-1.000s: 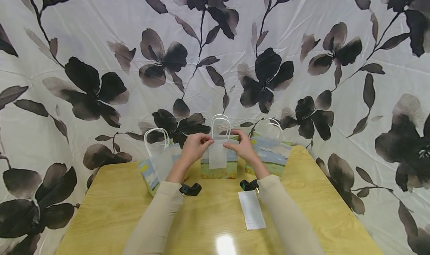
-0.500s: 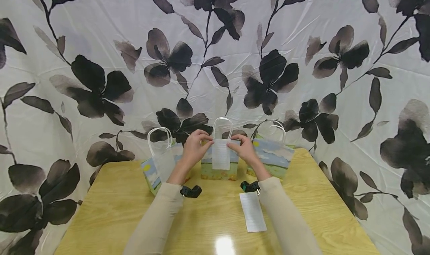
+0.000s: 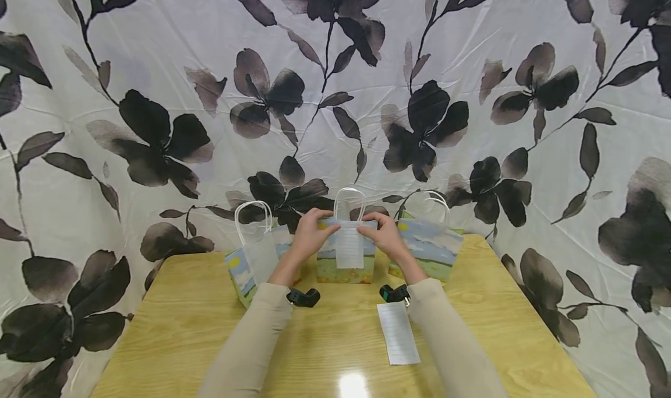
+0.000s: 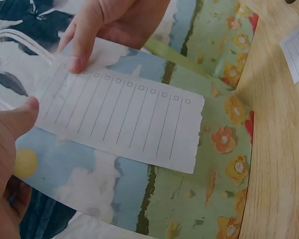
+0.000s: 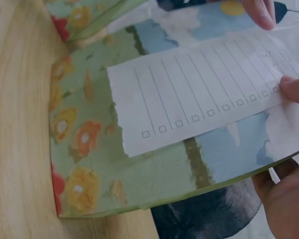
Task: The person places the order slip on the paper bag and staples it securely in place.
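A boxy paper bag (image 3: 328,264), printed with blue sky over a green, flowered meadow, stands upright along the middle of the wood-grained bench's (image 3: 183,305) far edge, white looped handles (image 3: 349,190) rising from it; against its front sits a thin white slip (image 3: 349,245), ruled, with small printed squares and a ragged bottom edge; the left bag (image 3: 238,270), fronted by a pale paper (image 3: 262,258), stands towards the far left corner, the right bag (image 3: 427,243) towards the far right, insides hidden; a loose ruled sheet (image 3: 397,334) lies flat, well forward of the far edge; left hand (image 3: 310,233) and right hand (image 3: 387,235) pinch slip and bag together, thumbs in front, the other fingers behind
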Demonstrator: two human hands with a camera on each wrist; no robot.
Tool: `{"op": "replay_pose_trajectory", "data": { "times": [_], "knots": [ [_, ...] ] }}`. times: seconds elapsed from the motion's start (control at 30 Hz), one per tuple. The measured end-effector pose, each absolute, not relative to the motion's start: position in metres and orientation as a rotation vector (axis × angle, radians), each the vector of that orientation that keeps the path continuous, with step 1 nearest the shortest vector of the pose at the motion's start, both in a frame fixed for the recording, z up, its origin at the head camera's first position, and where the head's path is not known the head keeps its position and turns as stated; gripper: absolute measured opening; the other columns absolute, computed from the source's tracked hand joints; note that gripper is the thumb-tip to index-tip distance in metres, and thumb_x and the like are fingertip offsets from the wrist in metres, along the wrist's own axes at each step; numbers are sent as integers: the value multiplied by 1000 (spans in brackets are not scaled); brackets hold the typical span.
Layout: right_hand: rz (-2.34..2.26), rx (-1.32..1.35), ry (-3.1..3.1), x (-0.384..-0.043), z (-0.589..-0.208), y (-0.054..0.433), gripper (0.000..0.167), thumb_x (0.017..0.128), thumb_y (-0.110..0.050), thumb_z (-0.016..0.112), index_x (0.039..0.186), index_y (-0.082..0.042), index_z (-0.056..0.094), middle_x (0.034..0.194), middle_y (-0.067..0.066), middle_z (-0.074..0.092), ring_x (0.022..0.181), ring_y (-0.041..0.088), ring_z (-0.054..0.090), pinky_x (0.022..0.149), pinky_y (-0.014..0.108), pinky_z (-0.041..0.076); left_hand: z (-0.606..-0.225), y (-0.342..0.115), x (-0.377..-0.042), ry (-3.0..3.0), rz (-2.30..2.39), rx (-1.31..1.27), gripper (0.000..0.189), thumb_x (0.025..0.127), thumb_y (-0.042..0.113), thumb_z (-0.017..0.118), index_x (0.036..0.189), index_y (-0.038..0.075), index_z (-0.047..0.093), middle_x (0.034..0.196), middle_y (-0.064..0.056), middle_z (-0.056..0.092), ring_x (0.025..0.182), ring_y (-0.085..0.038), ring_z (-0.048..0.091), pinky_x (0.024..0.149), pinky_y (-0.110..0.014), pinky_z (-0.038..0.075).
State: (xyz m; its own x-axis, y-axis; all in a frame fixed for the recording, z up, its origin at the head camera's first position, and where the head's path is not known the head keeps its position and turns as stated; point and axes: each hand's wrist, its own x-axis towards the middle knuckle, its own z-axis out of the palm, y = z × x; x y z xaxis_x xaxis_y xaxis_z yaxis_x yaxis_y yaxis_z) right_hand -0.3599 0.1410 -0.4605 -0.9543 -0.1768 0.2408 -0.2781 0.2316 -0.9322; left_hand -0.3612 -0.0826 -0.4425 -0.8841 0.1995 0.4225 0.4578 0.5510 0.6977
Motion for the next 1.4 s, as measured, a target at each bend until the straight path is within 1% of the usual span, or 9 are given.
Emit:
{"op": "replay_pose_trajectory", "data": {
  "times": [0.17,0.2,0.43,0.63,0.9,1.07,1.2,1.3,1.4],
  "knots": [
    [1866,490,-2397,-361,-458,137,23,91,-14,71,111,-3,66,81,6,56,50,13,33,54,31,37,-443,-84,-359,-2512,-1248,-528,29,88,23,75,107,2,74,101,-6,63,95,-24,60,82,-41,49],
    [1873,499,-2394,-362,-457,137,23,91,-14,71,111,-3,66,80,7,57,52,13,35,55,31,39,-443,-84,-359,-2519,-1254,-530,27,89,23,74,106,3,74,99,-5,62,94,-23,59,80,-40,49],
    [1882,538,-2367,-362,-458,136,22,91,-10,69,110,0,65,102,12,61,76,18,58,68,38,50,-444,-82,-356,-2567,-1277,-538,23,94,25,67,107,7,73,101,-4,63,98,-22,59,82,-41,49],
    [1892,510,-2386,-360,-461,135,23,92,-10,69,112,0,64,104,12,60,79,20,59,70,38,51,-447,-81,-355,-2594,-1311,-547,31,94,28,66,117,7,71,114,-7,68,103,-23,63,83,-41,52],
    [1859,477,-2371,-363,-461,132,28,91,-15,71,114,-1,64,111,14,59,89,23,56,73,35,49,-449,-81,-358,-2533,-1337,-576,29,94,24,66,114,3,72,112,-8,69,102,-24,64,82,-41,52],
    [1847,434,-2384,-362,-464,132,24,90,-14,72,111,-3,65,102,10,62,73,16,52,66,32,46,-452,-79,-358,-2528,-1343,-567,29,94,26,67,113,5,73,111,-8,70,99,-22,66,79,-39,53],
    [1785,445,-2364,-364,-465,130,22,89,-13,73,109,-5,67,91,5,63,55,15,39,56,31,40,-453,-80,-360,-2498,-1335,-573,26,93,25,67,111,7,74,108,-8,71,92,-20,68,74,-36,54],
    [1653,462,-2385,-359,-466,132,24,90,-19,72,111,-9,66,80,5,58,51,18,35,52,32,37,-454,-77,-359,-2464,-1338,-560,24,93,23,68,108,6,75,105,-8,72,87,-20,68,71,-37,55],
    [1491,462,-2422,-350,-462,135,33,91,-23,71,120,-9,61,86,8,57,61,23,43,57,37,39,-456,-74,-358,-2446,-1351,-543,22,92,22,68,106,6,75,102,-8,72,85,-21,68,70,-38,55]
  ]
}}
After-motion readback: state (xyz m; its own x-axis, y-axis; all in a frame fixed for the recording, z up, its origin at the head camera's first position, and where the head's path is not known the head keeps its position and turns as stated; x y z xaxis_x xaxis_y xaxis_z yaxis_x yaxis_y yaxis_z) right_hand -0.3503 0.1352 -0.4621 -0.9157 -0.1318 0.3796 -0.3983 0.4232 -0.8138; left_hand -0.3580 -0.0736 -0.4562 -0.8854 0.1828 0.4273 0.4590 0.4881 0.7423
